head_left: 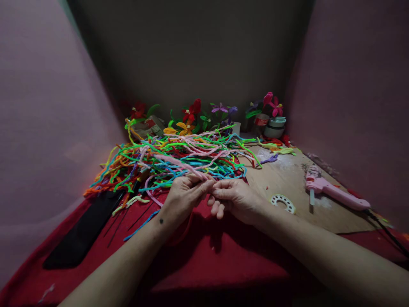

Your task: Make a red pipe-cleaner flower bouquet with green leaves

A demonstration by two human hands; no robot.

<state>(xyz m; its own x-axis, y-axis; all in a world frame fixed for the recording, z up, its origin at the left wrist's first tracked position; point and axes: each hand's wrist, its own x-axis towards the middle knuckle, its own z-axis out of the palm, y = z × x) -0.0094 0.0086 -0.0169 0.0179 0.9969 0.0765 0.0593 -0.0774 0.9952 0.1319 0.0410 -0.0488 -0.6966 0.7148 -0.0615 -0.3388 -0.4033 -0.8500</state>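
A: From the head camera, how do the two hands sit?

B: Both forearms come in from the bottom edge and meet in the middle. The left hand [184,194] is turned palm-inward, wrist slightly bent, its fingers [204,186] curled and pressed together on a fuzzy pale pink pipe-cleaner strand [183,166]. The right hand [234,197] faces it, knuckles up, thumb and forefinger pinching the same strand where the two hands touch; its lower fingers hang loosely curled beneath.

A: Where does that strand lie?

B: It runs from the pinch up and leftward into the tangled heap of multicoloured fuzzy pipe cleaners [166,160] spread just beyond the hands. The heap rests partly on the red cloth [204,256] that covers the near side, partly on the brown wooden table [287,179].

A: What else is around?

B: Left of the left forearm a flat black rectangular strip [83,232] lies on the cloth, with thin dark wires [128,219] beside it. Right of the right hand sits a white toothed half-ring of plastic [283,202], and farther right a pink glue gun [335,194] lies on its side, cord trailing off toward the edge. Along the back wall stand finished pipe-cleaner flowers in red, orange and purple [191,115], and a small round pale jar [275,127] with pink blooms above it.
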